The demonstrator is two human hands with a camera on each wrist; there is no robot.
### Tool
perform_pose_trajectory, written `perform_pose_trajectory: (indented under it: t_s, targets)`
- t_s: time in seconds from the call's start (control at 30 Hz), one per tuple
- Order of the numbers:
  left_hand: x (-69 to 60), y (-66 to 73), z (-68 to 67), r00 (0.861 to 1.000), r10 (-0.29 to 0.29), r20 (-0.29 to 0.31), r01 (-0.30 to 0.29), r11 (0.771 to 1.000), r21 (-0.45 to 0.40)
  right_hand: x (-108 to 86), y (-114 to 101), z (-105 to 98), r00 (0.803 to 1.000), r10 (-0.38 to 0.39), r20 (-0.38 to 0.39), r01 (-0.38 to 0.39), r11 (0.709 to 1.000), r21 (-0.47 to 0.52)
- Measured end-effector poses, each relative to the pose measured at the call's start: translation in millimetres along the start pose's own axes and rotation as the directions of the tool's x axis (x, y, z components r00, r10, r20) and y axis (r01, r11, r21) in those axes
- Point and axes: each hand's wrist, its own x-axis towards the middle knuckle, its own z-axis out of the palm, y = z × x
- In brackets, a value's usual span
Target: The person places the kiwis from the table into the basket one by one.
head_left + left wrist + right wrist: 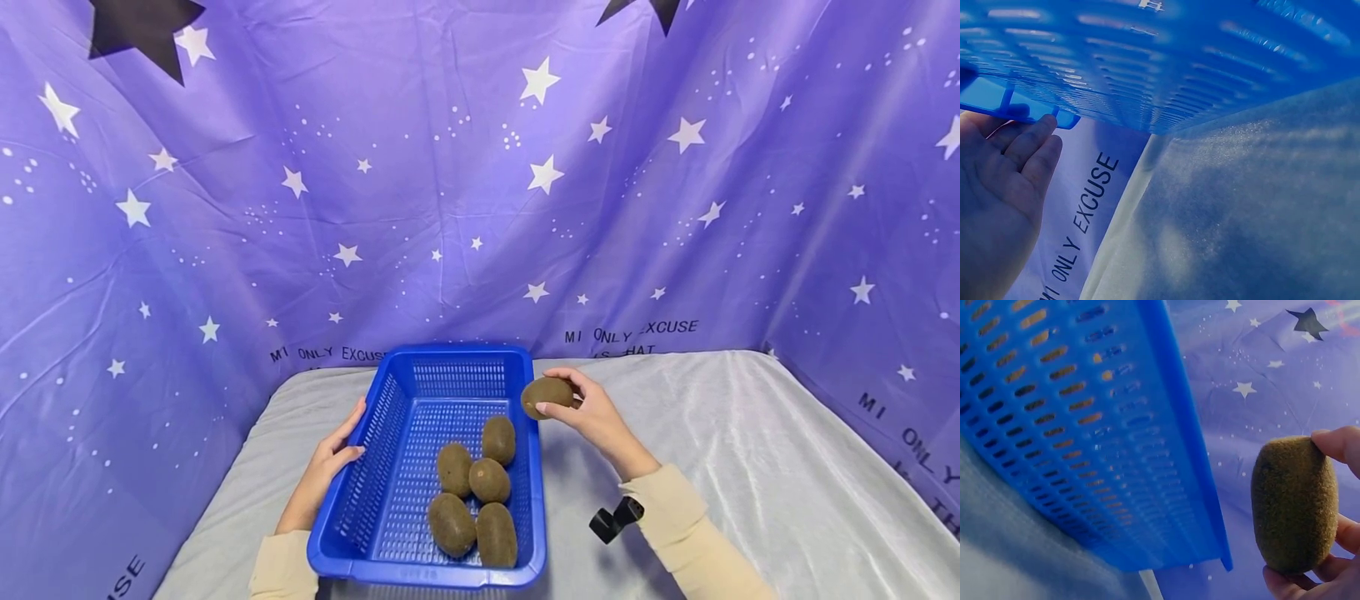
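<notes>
A blue plastic basket (426,571) with slotted walls stands on the cloth-covered surface. Several brown kiwifruits (453,525) lie inside it, toward its right side and near end. My left hand (330,462) holds the basket's left rim; in the left wrist view its fingers (1034,140) reach up to the underside of the rim. Just past the right rim, my right hand (596,412) grips another kiwifruit (546,397) between thumb and fingers. The right wrist view has this kiwifruit (1294,505) apart from the basket's outer wall (1085,412).
A pale grey cloth (750,467) covers the surface. Purple star-printed curtains (450,192) hang behind it and at both sides. A black strap-like device (617,518) sits at my right wrist, beside the beige sleeve (686,525).
</notes>
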Motion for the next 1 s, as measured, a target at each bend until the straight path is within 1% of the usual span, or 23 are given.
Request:
perform_pose_trajectory:
  t_s: [0.17, 0.3, 0.47, 0.67, 0.77, 0.87, 1.0]
  targets:
    - [-0.5, -0.7, -0.6, 1.0, 0.006, 0.001, -0.006, 1.0, 0.0, 0.2, -2, 8, 0.998, -0.032, 0.057, 0.032, 0.999, 0.009]
    - [-0.8, -1.0, -0.3, 1.0, -0.013, -0.018, 0.013, 1.0, 0.0, -0.6, -5, 14, 0.993, -0.062, 0.103, 0.063, 0.998, -0.007]
    - [-0.4, -1.4, -0.4, 0.999, -0.031, -0.024, 0.031, 1.0, -0.003, -0.5, -8, 22, 0.988, -0.079, 0.133, 0.083, 0.996, -0.025]
    - [0.8, -2.5, -1.1, 1.0, -0.001, -0.004, 0.001, 1.0, 0.017, 2.1, -7, 32, 0.985, -0.079, 0.154, 0.086, 0.996, -0.038]
    - [1.1, -2.3, -1.3, 1.0, 0.008, 0.006, -0.008, 1.0, 0.014, 3.0, -6, 37, 0.983, -0.076, 0.167, 0.087, 0.994, -0.061]
    - [1.0, -2.0, -1.5, 1.0, 0.0, 0.005, 0.0, 1.0, -0.005, 3.4, -6, 43, 0.98, -0.073, 0.184, 0.093, 0.991, -0.099]
    - [0.6, -2.0, -1.2, 1.0, -0.006, 0.001, 0.006, 1.0, -0.005, -0.4, -19, 48, 0.973, -0.102, 0.208, 0.135, 0.979, -0.15]
